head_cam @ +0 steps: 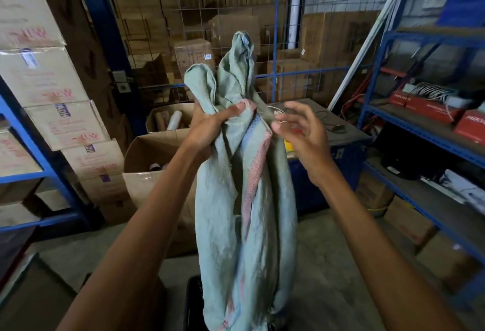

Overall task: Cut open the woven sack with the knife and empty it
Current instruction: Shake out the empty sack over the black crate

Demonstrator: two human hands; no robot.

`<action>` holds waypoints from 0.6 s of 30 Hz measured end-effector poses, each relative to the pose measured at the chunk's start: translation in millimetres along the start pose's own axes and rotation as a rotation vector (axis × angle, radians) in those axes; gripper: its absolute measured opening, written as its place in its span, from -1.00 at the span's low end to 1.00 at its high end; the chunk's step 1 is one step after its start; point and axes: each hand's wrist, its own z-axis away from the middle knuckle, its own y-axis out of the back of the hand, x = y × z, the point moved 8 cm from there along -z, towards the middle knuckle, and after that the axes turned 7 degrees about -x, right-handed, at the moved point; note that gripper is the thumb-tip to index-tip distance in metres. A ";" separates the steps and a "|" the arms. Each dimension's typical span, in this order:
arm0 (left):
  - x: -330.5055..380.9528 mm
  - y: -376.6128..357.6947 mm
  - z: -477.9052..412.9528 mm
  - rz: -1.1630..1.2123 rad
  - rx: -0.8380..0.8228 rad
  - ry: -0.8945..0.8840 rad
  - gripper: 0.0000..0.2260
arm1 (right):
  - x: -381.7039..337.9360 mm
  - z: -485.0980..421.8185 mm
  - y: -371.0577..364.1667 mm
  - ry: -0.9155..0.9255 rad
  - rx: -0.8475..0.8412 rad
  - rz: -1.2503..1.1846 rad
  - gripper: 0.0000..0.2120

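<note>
A pale green woven sack [223, 215] with a red and blue stripe hangs limp in front of me, held up at chest height. My left hand [210, 126] is clenched on a bunch of its fabric near the top, and two loose folds stick up above the fist. My right hand [301, 134] hovers just right of the sack with its fingers spread and curled, blurred, holding nothing that I can make out. The sack's lower end drops toward a black crate [194, 304] by my feet. No knife is in view.
Open cardboard boxes [154, 162] stand on the concrete floor behind the sack. Stacked cartons on blue racking [52, 89] fill the left. A blue machine with a dark top [333, 131] sits behind my right hand, and blue shelves [425, 131] with red boxes run along the right.
</note>
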 end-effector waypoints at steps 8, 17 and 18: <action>15.6 -59.4 -0.6 0.091 -0.136 0.049 -0.33 | 80.7 19.0 -55.6 -0.237 -0.115 0.052 -0.05; -82.2 52.1 77.7 -0.664 -0.363 0.307 0.22 | -9.9 -14.9 -19.5 -0.167 0.105 -0.341 -0.66; -103.8 39.2 90.4 -0.706 -0.422 0.350 0.22 | -20.3 -22.8 -25.5 -0.171 0.077 -0.425 -0.64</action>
